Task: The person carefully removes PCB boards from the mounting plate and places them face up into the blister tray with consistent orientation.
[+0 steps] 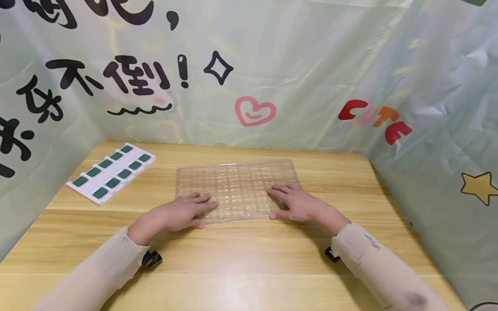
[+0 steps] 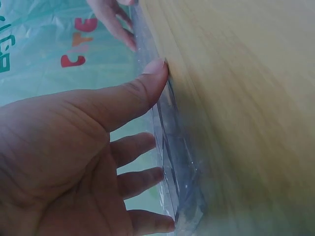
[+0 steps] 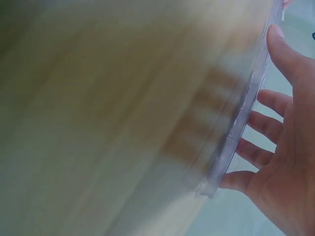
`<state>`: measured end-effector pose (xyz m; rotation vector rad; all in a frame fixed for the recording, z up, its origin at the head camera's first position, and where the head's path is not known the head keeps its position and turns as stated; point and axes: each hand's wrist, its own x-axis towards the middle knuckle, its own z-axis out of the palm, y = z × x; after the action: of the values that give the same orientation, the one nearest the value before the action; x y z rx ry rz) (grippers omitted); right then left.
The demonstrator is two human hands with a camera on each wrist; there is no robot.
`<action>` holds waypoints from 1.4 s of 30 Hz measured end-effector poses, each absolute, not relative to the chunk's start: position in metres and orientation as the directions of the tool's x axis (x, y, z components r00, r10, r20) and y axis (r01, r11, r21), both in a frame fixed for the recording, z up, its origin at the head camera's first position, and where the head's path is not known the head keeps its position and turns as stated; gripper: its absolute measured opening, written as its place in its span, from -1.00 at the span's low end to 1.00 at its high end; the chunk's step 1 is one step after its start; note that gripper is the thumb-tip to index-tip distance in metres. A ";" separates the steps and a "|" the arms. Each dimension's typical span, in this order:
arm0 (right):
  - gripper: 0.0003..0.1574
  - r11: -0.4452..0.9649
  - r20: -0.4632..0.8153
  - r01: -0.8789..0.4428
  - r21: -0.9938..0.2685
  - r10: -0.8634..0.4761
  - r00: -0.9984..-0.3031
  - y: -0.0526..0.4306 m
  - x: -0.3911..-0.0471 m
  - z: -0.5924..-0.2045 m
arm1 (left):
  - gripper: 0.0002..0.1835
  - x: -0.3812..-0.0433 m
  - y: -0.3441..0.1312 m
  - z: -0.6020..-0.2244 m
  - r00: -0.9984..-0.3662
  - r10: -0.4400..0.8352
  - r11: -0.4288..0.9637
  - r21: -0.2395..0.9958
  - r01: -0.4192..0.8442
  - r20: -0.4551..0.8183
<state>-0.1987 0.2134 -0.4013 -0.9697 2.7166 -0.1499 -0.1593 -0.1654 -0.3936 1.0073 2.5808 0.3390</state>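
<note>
A clear plastic tray, moulded in a grid of small compartments, lies flat on the wooden table. My left hand rests on its near left part with the fingers spread. On the right, my right hand touches the tray's right side, its thumb at the near edge. From the left wrist, the tray appears edge-on, and the fingertips of the left hand press against one face. The right wrist view shows the right hand with extended fingertips along the thin tray.
A white panel with two rows of dark green squares lies at the table's back left. The wooden table is bounded by a printed cloth backdrop at the back and sides. Black straps show at the wrists.
</note>
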 end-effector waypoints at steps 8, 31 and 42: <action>0.10 0.776 -0.179 -0.603 -0.185 -0.630 -0.756 0.222 -0.195 -0.398 | -0.30 -0.163 -0.154 -0.392 -0.673 0.705 0.705 0.327 0.630 -0.224; 0.09 0.804 -0.139 -0.561 -0.196 -0.589 -0.796 0.260 -0.184 -0.401 | -0.30 -0.177 -0.112 -0.390 -0.644 0.713 0.702 0.301 0.646 -0.280; 0.07 0.827 -0.125 -0.523 -0.205 -0.552 -0.825 0.287 -0.179 -0.402 | -0.28 -0.188 -0.084 -0.392 -0.637 0.710 0.704 0.294 0.646 -0.300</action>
<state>-0.1793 0.2875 -0.4022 -0.8397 2.8305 -0.2416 -0.1879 -0.0844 -0.3917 1.0520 2.5196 0.2225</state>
